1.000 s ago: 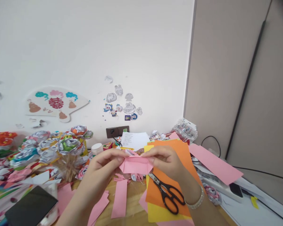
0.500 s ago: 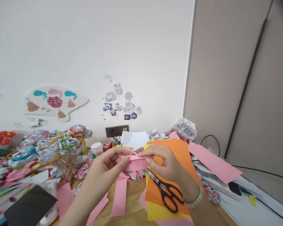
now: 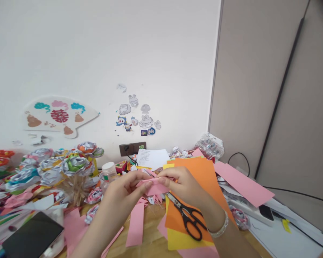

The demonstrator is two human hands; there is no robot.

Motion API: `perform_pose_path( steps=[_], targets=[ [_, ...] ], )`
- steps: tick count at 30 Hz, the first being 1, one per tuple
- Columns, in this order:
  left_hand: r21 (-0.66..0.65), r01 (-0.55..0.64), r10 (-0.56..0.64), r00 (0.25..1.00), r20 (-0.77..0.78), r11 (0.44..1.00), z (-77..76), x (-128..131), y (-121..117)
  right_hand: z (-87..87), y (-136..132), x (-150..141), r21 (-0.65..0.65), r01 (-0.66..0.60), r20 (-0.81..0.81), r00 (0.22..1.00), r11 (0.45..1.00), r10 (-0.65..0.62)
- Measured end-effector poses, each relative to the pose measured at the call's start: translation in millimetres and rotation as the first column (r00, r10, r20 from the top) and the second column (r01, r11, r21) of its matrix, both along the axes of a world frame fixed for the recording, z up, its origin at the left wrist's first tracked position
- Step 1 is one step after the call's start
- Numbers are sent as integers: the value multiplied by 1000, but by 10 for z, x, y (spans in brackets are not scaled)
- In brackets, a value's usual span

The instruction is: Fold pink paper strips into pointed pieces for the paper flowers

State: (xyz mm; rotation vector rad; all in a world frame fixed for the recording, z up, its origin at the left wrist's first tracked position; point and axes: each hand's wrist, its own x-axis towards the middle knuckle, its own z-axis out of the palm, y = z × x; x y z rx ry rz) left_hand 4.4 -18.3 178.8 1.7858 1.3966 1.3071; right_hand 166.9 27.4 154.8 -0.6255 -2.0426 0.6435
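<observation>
A small piece of pink paper is pinched between my two hands, with a fold running along its upper edge. My left hand grips its left end, thumb in front and fingers curled behind. On its right end, my right hand closes thumb and fingers. Black-handled scissors lie just below my right hand, on orange paper. Beneath the held piece is a small heap of pink paper scraps, partly hidden. A pink paper strip rests on the wooden table nearer to me.
Paper flowers on sticks crowd the left, behind a dark tablet or phone. A white-capped bottle stands behind my left hand. Pink sheets, a power strip and cables are at right. A written sheet lies near the wall.
My hands have drawn slightly closer together on the pink paper, and the right thumb has shifted inward along it. The whole view has moved a little.
</observation>
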Motion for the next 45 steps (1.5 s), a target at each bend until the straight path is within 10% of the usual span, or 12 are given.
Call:
perform_pose_path(
  steps=[45],
  targets=[
    [18,183,-183,983,-7,983,-33,-182,77,-60,136,165,-230,-256,-71,967,939,247]
  ],
)
